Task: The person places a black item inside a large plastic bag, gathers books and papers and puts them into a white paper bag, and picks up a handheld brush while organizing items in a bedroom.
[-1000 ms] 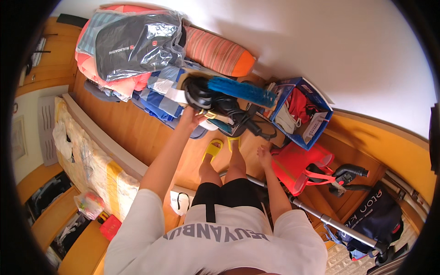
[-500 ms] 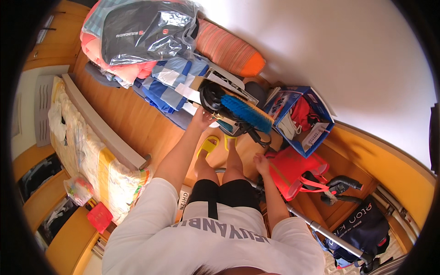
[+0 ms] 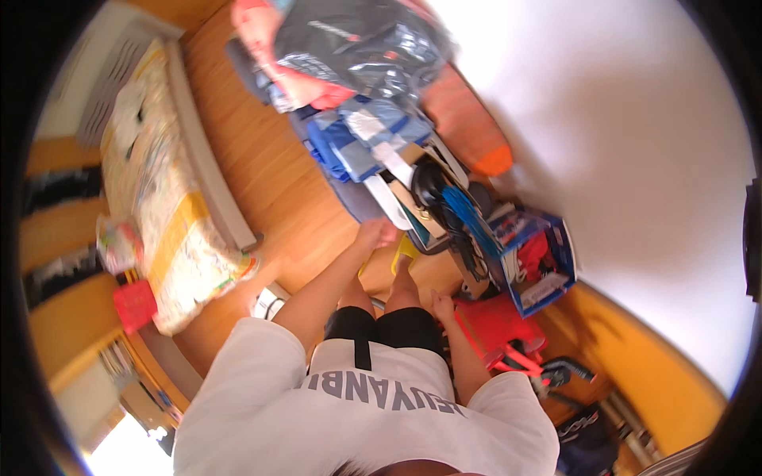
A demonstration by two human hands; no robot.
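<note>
Smeared by motion, my left hand [image 3: 375, 234] hangs beside the near left edge of an open box [image 3: 403, 193] and looks apart from it. The box holds black coiled gear [image 3: 429, 184], likely a cable or hose, and a brush with blue bristles [image 3: 468, 213]. Nothing can be made out in that hand. Lower and to the right, my right hand [image 3: 442, 305] is held near a red bag [image 3: 500, 327]; its fingers are too blurred to read. My bare legs and one yellow slipper [image 3: 405, 252] show between the arms.
A blue carton [image 3: 570, 246] with red cloth stands right of the box. Blue checked fabric [image 3: 357, 131], a plastic-wrapped black bag [image 3: 361, 51] and an orange striped cushion [image 3: 464, 119] lie beyond. A patterned bed [image 3: 159, 206] is at left. A black tube [image 3: 567, 367] is by the red bag.
My left hand has come away from the box's edge and moved down and right in view. The view has turned, shifting the room's things. The right hand is slightly lower.
</note>
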